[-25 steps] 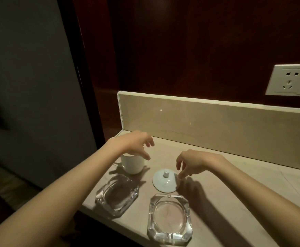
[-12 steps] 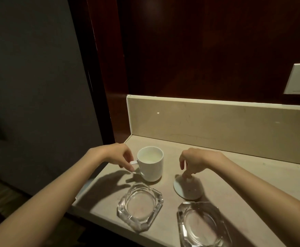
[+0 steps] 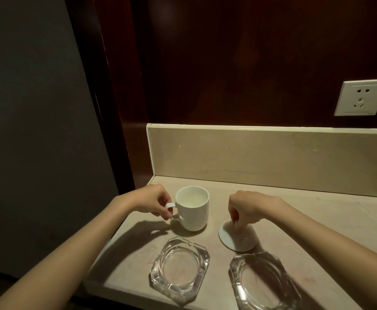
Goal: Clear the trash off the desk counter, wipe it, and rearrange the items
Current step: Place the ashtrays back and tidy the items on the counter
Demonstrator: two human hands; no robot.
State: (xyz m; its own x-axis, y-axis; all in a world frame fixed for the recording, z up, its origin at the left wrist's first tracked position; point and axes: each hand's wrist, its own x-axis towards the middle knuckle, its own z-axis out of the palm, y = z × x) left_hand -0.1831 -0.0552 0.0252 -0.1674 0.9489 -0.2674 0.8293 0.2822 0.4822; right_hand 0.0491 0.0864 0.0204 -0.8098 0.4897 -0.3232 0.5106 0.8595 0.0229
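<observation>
One white mug [image 3: 193, 208], upright on the beige stone bench [image 3: 317, 220] near its left rear corner, mouth up, handle pointing left. One white round lid [image 3: 228, 237], lying on the bench just right of the mug and apart from it; its knob is hidden under the fingers, so which face is up cannot be told. Two clear glass ashtrays, eight-sided with oval wells: the left ashtray [image 3: 179, 268] sits in front of the mug, long axis running roughly front to back; the right ashtray [image 3: 264, 281] sits in front of the lid at the bench's front edge, long axis tilted toward the front right. The two stand side by side, not touching. Left hand [image 3: 154, 201]: grip narrow, thumb and fingers pinching the mug's handle. Right hand [image 3: 247, 209]: grip narrow, fingers curled down and bunched on the lid's centre, pinching it. One white wall socket [image 3: 361, 97] on the dark wood panel above the backsplash [image 3: 272, 153].
</observation>
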